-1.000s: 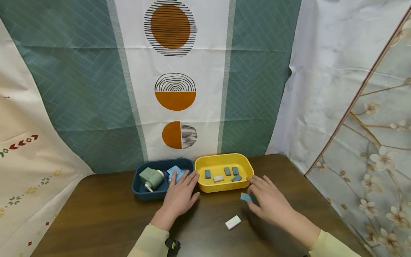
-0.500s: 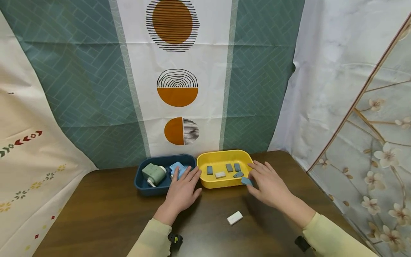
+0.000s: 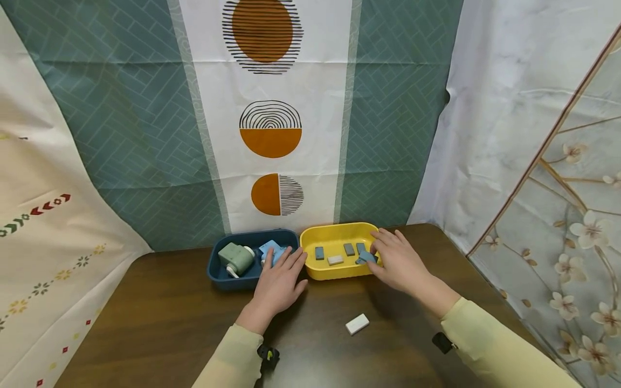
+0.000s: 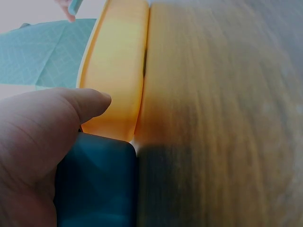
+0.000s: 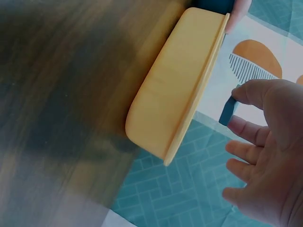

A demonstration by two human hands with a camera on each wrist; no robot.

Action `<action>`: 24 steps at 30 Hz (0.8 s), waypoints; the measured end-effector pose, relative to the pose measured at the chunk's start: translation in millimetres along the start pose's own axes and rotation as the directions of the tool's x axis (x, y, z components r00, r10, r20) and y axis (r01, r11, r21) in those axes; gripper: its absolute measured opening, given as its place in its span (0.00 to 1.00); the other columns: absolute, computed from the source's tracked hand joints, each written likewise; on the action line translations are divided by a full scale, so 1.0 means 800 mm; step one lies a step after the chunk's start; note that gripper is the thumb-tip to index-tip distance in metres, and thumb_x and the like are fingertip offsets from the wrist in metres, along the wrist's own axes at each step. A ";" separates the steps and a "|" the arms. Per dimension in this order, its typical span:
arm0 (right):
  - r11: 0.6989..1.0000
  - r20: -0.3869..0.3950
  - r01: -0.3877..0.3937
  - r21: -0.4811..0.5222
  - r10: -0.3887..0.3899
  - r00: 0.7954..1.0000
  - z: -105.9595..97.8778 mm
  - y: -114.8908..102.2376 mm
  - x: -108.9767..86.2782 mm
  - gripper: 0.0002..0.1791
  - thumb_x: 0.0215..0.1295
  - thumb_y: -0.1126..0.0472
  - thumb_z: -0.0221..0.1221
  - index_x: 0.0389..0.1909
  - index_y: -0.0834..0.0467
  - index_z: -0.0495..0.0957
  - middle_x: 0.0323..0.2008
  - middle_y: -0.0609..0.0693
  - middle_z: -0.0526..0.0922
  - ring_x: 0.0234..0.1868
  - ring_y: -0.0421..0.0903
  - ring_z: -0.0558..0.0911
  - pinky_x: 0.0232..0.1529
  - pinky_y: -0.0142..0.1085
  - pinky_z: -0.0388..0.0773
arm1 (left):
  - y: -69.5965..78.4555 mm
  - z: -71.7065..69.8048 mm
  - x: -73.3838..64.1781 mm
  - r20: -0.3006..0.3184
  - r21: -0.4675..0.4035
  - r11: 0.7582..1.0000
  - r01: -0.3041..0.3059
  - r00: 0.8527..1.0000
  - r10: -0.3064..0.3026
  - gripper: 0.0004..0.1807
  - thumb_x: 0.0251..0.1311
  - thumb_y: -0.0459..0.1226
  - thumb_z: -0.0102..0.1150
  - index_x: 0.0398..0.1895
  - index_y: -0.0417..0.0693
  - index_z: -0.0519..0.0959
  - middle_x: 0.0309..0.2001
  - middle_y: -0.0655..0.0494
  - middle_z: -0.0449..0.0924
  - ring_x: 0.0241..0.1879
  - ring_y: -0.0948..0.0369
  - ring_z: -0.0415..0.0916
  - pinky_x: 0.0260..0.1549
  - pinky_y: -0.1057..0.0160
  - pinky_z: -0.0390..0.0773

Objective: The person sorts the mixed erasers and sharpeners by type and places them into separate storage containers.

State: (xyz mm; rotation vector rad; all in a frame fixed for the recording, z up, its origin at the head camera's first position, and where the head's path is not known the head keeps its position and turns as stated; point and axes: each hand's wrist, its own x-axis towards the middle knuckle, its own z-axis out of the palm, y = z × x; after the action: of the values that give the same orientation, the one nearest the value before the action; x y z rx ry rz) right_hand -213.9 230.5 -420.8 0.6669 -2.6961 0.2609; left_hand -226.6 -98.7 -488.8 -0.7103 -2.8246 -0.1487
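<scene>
Between thumb and index finger, my right hand [image 3: 400, 264] pinches a small flat blue block [image 3: 367, 257] above the right end of the yellow tray [image 3: 339, 274]. The right wrist view shows this block [image 5: 227, 111] clear of the tray's rim, the other fingers spread. My left hand [image 3: 278, 285] lies with extended fingers over the place where the yellow tray and the dark blue tray [image 3: 233, 284] meet. Its thumb is against or near the yellow tray's wall [image 4: 116, 66]; contact is unclear. Several small blue-grey blocks and a white block [image 3: 335, 260] lie inside the yellow tray.
A white block [image 3: 357, 324] lies on the brown table [image 3: 310, 345] in front of the yellow tray. The dark blue tray holds a boxy green object [image 3: 236, 257] with white parts and a light blue object [image 3: 273, 251], partly covered by fingers. Patterned cloths hang behind and beside the table.
My right hand has moved forward, carrying the blue block from in front of the yellow tray to above it. My left hand stays at the trays' meeting edges; the head view has shifted slightly.
</scene>
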 end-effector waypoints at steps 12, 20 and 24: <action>0.999 0.021 -0.038 0.002 0.038 0.999 0.009 0.000 0.030 0.09 0.71 0.57 0.71 0.38 0.56 0.82 0.72 0.66 0.79 0.78 0.68 0.71 0.81 0.68 0.57 | 0.000 -0.002 0.001 0.014 -0.005 1.000 0.011 1.000 -0.011 0.41 0.78 0.54 0.65 0.88 0.52 0.65 0.87 0.55 0.59 0.86 0.50 0.53 0.83 0.31 0.35; 0.998 0.037 -0.066 -0.005 0.066 0.997 0.018 0.001 0.045 0.09 0.72 0.56 0.71 0.38 0.57 0.83 0.72 0.66 0.79 0.78 0.68 0.70 0.81 0.68 0.56 | 0.000 -0.002 0.000 0.010 -0.013 1.000 0.011 1.000 -0.011 0.41 0.79 0.54 0.65 0.88 0.52 0.65 0.87 0.55 0.60 0.86 0.49 0.54 0.83 0.31 0.35; 0.998 0.030 -0.064 -0.009 0.064 0.997 0.021 0.003 0.050 0.09 0.72 0.57 0.70 0.38 0.58 0.83 0.72 0.66 0.79 0.78 0.69 0.70 0.81 0.68 0.57 | 0.000 -0.001 0.001 0.009 -0.011 1.000 0.006 1.000 -0.006 0.41 0.79 0.54 0.65 0.87 0.52 0.65 0.87 0.54 0.60 0.86 0.49 0.53 0.83 0.31 0.36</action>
State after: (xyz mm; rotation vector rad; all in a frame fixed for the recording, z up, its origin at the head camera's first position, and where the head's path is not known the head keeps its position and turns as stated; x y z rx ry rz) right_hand -253.0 211.7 -421.8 0.5877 -2.7493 0.2584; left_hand -226.8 -98.3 -487.5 -0.7062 -2.8368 -0.1630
